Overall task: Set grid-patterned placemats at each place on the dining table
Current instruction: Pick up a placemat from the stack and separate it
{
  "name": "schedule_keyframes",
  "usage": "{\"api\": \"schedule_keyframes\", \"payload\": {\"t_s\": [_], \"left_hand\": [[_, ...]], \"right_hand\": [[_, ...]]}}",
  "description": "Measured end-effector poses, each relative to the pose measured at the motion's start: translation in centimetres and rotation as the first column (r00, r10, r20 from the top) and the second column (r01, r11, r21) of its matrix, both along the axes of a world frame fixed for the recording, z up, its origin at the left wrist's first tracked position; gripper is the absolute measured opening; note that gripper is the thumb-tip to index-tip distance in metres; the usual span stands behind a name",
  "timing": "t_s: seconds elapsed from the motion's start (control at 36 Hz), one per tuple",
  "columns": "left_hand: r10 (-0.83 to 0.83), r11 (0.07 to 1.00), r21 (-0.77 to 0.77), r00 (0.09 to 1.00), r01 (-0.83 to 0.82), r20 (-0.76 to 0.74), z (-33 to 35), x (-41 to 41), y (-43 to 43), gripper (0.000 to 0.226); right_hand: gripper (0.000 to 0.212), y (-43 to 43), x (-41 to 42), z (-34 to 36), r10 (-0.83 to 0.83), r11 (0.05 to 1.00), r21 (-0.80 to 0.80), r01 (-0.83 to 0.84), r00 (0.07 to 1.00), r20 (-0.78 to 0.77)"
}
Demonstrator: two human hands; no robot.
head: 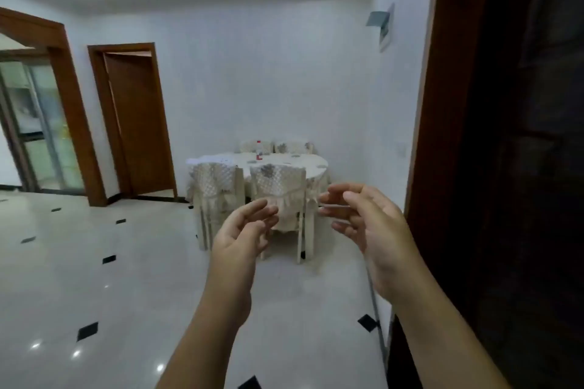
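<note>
Hands [243, 232] loose, floor [110, 287] ahead, table [305, 165] seemingly draped

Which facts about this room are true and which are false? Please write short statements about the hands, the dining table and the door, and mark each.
1. The left hand and the right hand are raised and hold nothing. True.
2. The oval dining table with a pale tablecloth stands across the room, near the white wall. True.
3. The left hand grips a grid-patterned placemat. False: it holds nothing.
4. The brown wooden door is fully closed. False: it stands partly open.
5. A small bottle with a red cap stands on the table. True.
6. The chairs at the table are bare wood. False: pale fabric covers them.
</note>
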State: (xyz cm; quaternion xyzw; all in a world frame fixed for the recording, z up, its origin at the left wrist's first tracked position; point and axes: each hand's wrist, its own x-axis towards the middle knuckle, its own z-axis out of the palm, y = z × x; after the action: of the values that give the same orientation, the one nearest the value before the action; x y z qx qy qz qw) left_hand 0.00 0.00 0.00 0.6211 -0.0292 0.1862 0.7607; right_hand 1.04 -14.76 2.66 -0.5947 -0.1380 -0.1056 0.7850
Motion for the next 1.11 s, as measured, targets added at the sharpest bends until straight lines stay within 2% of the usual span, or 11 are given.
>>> {"api": "schedule_keyframes", "payload": {"t_s": [0.08,0.42,0.69,0.81,0.92,1.11], "left_hand": [[0.033,0.999,0.022,0.999,-0.033,-0.009,-1.2,0.8,3.5,0.032],[0.210,0.977,0.012,0.954,-0.213,-0.215,-5.6,6.9,14.2,0.033],[0.248,0.967,-0.006,0.947,-0.254,-0.202,-6.2,20.7,20.6,0.033],[0.254,0.960,-0.052,0.937,-0.274,-0.240,-6.9,26.2,23.0,0.033],[0.314,0.934,-0.081,0.910,-0.347,-0.270,-8.3,30.6,26.7,0.032],[0.439,0.883,-0.026,0.844,-0.468,-0.309,-10.7,37.3,34.0,0.031]], "right_hand": [[0.027,3.5,1.6,-1.4,0.061,0.998,0.019,-0.061,0.998,-0.026],[0.028,15.6,10.6,-6.9,0.214,0.976,-0.016,-0.219,0.964,-0.158],[0.028,22.2,24.7,-8.2,0.269,0.963,0.016,-0.271,0.944,-0.190],[0.028,25.8,30.1,-8.8,0.304,0.946,-0.053,-0.320,0.932,-0.196],[0.027,30.2,35.1,-9.6,0.346,0.924,-0.082,-0.373,0.909,-0.234],[0.028,37.1,43.4,-11.7,0.373,0.898,-0.121,-0.423,0.877,-0.302]]}}
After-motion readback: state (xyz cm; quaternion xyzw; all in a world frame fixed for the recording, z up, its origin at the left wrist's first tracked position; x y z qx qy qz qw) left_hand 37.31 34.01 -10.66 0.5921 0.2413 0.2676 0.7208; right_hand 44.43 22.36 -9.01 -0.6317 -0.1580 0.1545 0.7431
